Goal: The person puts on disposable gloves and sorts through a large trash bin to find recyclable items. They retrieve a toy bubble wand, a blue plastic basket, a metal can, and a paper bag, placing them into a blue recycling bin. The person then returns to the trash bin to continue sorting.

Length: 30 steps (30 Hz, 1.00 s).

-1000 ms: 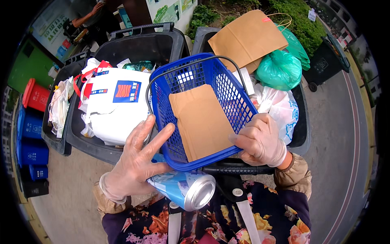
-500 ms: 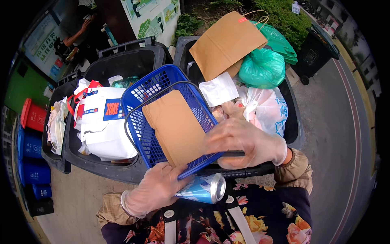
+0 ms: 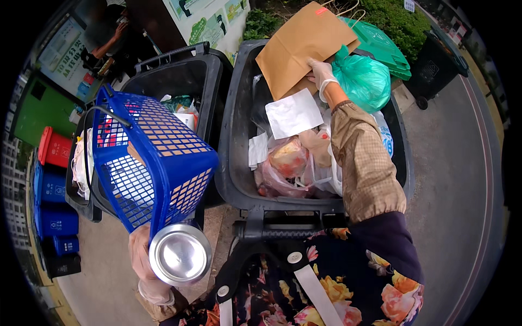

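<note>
My gloved left hand (image 3: 142, 261) grips a silver drink can (image 3: 179, 253), its round end facing me. Just above it a blue plastic basket (image 3: 155, 157) hangs tipped on its side over the left black bin (image 3: 209, 87); the grip on the basket is hidden. My right arm stretches over the right black bin (image 3: 234, 163). Its gloved right hand (image 3: 321, 73) holds the edge of a brown paper bag (image 3: 302, 46) at the bin's far side. A green plastic bag (image 3: 365, 81), a white paper sheet (image 3: 293, 114) and clear bags of waste (image 3: 288, 163) lie under that arm.
Small red (image 3: 53, 148) and blue (image 3: 54, 217) bins stand on the left. A dark bin (image 3: 435, 68) stands on the pavement at the upper right, next to green folded material (image 3: 380, 41). Another person's arm (image 3: 109, 43) shows at the upper left. The right bin's handle (image 3: 288, 233) is against my body.
My right hand let go of the basket and reached far into the right bin to the brown paper bag. The basket swung left and tipped over. The can turned end-on toward me.
</note>
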### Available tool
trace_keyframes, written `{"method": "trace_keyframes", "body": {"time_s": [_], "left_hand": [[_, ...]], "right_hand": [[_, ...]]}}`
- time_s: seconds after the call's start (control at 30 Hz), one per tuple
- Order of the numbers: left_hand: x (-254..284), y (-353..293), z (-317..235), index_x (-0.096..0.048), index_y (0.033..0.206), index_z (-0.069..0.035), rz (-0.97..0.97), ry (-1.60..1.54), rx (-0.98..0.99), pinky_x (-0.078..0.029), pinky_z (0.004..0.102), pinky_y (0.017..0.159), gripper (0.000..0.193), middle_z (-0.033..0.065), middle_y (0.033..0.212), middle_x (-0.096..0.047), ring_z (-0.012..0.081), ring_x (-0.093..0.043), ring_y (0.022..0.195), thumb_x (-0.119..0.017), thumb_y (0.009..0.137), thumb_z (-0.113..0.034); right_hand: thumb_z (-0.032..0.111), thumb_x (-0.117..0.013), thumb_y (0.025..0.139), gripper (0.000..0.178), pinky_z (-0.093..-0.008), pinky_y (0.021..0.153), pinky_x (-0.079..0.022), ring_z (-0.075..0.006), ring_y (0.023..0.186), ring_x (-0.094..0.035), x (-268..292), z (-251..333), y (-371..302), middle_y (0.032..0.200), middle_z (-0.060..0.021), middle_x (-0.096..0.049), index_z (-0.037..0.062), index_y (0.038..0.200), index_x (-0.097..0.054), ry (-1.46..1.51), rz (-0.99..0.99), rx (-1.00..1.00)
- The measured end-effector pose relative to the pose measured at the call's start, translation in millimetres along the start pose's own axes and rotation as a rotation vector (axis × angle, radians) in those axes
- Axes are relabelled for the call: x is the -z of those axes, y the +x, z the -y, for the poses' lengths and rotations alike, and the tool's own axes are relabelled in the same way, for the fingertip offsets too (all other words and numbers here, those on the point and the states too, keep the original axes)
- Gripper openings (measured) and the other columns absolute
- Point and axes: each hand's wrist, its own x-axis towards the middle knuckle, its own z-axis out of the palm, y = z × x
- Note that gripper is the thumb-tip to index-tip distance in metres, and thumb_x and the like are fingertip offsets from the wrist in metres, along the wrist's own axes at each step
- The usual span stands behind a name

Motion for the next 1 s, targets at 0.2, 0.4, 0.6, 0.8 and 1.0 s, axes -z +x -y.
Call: {"method": "trace_keyframes", "body": {"time_s": [0.2, 0.4, 0.6, 0.8, 1.0], "left_hand": [[7, -65, 22, -0.055, 0.113, 0.003, -0.318, 0.207, 0.260, -0.049, 0.0336, 0.079, 0.045, 0.0113, 0.104, -0.062, 0.0229, -0.060, 0.089, -0.071, 0.071, -0.002], [27, -80, 4, -0.062, 0.104, 0.004, -0.648, 0.228, 0.501, -0.049, 0.0297, 0.076, 0.028, 0.0097, 0.097, -0.065, 0.0163, -0.061, 0.083, -0.070, 0.078, -0.005], [28, -88, 20, -0.060, 0.109, 0.003, -0.622, 0.061, 0.466, -0.046, 0.0285, 0.083, 0.033, 0.0067, 0.104, -0.062, 0.0146, -0.058, 0.090, -0.069, 0.078, -0.001], [32, -113, 23, -0.060, 0.111, 0.002, -0.591, -0.060, 0.541, -0.045, 0.0280, 0.084, 0.034, 0.0069, 0.104, -0.062, 0.0142, -0.057, 0.091, -0.070, 0.078, -0.003], [44, -136, 23, -0.060, 0.109, 0.001, -0.544, -0.179, 0.629, -0.045, 0.0267, 0.081, 0.032, 0.0060, 0.101, -0.062, 0.0134, -0.057, 0.088, -0.071, 0.079, -0.005]], "right_hand": [[0.021, -0.066, 0.076, 0.022, -0.0424, 0.065, -0.047, -0.0369, 0.073, -0.058, -50, 16, -76, 0.078, -0.0192, -0.060, 0.0008, 0.073, -0.058, -0.429, -0.117, 0.846], [0.013, -0.066, 0.074, 0.012, -0.0396, 0.059, -0.045, -0.0292, 0.069, -0.055, -50, -44, -199, 0.076, -0.0096, -0.054, 0.0041, 0.076, -0.059, -0.701, 0.328, 1.532], [0.011, -0.061, 0.077, 0.017, -0.0402, 0.079, -0.047, -0.0297, 0.090, -0.059, -12, -77, -258, 0.091, -0.0134, -0.061, 0.0032, 0.093, -0.061, -0.630, 0.549, 1.665], [0.005, -0.056, 0.077, 0.028, -0.0389, 0.085, -0.046, -0.0353, 0.097, -0.058, 30, -57, -258, 0.099, -0.0167, -0.061, -0.0007, 0.103, -0.059, -1.013, 1.291, 0.485], [0.025, -0.054, 0.082, 0.025, -0.0397, 0.064, -0.046, -0.0319, 0.070, -0.060, 77, 38, -277, 0.075, -0.0179, -0.062, 0.0026, 0.082, -0.065, -1.643, 1.222, 0.607]]}}
